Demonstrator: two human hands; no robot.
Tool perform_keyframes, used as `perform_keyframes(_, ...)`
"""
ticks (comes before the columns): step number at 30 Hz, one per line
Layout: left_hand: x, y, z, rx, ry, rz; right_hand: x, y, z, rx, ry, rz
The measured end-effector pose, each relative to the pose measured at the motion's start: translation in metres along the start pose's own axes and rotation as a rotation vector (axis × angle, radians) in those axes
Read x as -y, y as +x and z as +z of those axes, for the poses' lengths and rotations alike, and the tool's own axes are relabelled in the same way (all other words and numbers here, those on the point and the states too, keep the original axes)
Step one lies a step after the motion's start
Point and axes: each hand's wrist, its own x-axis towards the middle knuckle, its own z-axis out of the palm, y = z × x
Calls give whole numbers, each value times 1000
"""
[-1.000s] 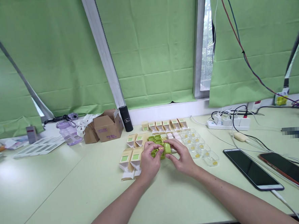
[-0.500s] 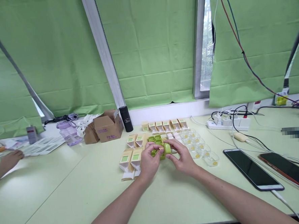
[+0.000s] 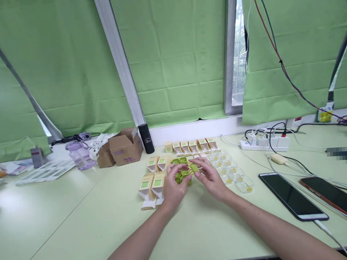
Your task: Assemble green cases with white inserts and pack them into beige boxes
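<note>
A small green plastic case (image 3: 195, 168) is pinched between the thumb and fingers of my right hand (image 3: 209, 178). Opposite it, my left hand (image 3: 176, 183) has its fingers curled in beside the case; what they grip is hidden. Small yellow pieces (image 3: 190, 168) show between the two hands. Just behind my left hand, several green cases (image 3: 179, 160) stand in rows on the table, partly covered by my fingers. Clear plastic cups (image 3: 231, 169) with yellow spots sit to the right of my right hand. Small cartons (image 3: 146, 185) with green windows stand left of my left hand.
More cartons (image 3: 193, 146) line the back. A black bottle (image 3: 146, 138), a cardboard box (image 3: 126, 148) and a purple water bottle (image 3: 80, 154) stand back left. Two phones, one black and white (image 3: 293, 196), lie on the right among cables and a power strip (image 3: 265, 143).
The green case in my right hand has turned and tilted, and my hands have shifted slightly. Another person's hand at the far left has gone out of view.
</note>
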Motion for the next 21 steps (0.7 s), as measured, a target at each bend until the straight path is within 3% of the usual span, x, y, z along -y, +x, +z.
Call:
perform_keyframes(7,-1,1,-1,28,171,32,-7,0,-2,-82,-138,-52)
perform_keyframes(21,-3,3,1,101,177,84,-11,-4,-3,-33,-326,-196)
